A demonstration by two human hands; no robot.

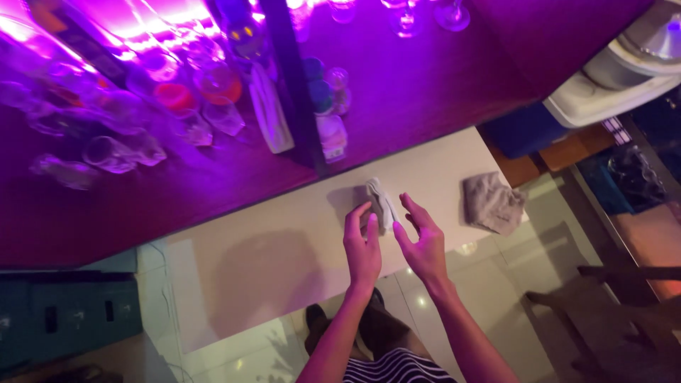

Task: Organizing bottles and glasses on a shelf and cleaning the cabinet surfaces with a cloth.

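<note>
A small white folded cloth (381,201) stands up on the pale counter (262,262) just in front of my hands. My left hand (362,245) reaches toward it with fingers up against its left side. On the other side, my right hand (422,241) has its fingers spread, the fingertips close to the cloth. Whether either hand grips the cloth is hard to tell. A crumpled grey cloth (493,202) lies on the counter to the right, apart from both hands.
Behind the counter a dark shelf under purple light carries several glasses (113,152), bottles (330,113) and jars. A white appliance (624,78) sits at the top right. Glossy floor tiles and dark furniture (610,305) lie to the right.
</note>
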